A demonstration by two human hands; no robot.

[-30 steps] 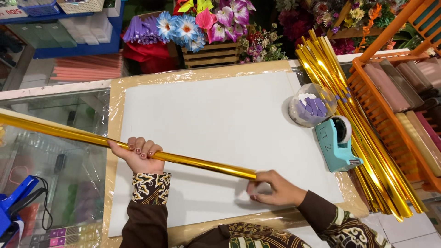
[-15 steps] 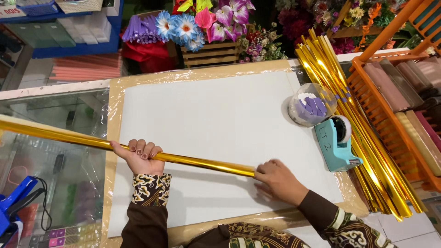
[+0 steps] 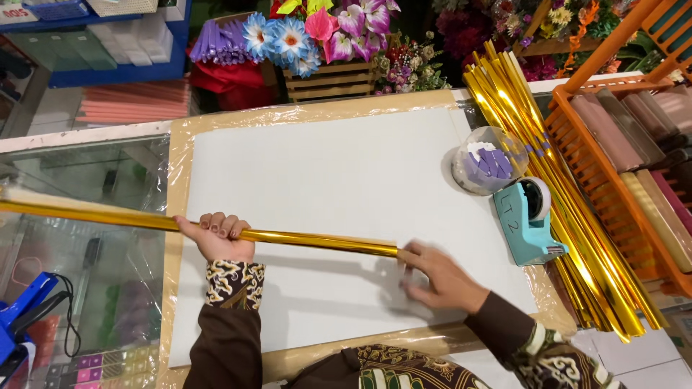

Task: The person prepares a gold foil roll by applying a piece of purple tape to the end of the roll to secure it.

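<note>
A long gold foil roll (image 3: pixel 216 232) is held level over the white board (image 3: pixel 339 180), which serves here as the landmark. The roll is gripped from beneath by the left hand (image 3: pixel 216 238), fingers curled over its top, near the board's left edge; its far end juts well beyond that edge, over the glass counter (image 3: pixel 79 173).

Compared with a second ago, the roll has been swung flatter (its left part was lower and its right end sat further down the board), so that it now lies closer to parallel with the board's near edge. The right hand (image 3: pixel 440 277) has been moved with it: the fingers are spread rather than closed, the fingertips touching the roll's right end and the palm hovering over the board's lower right part. From this it is judged that the roll is being squared up on the board, not yet laid down.

Beyond the board's right edge stand a teal tape dispenser (image 3: pixel 526 223), a clear round container of purple pieces (image 3: pixel 490 162) and a bundle of gold rolls (image 3: pixel 569 209).
</note>
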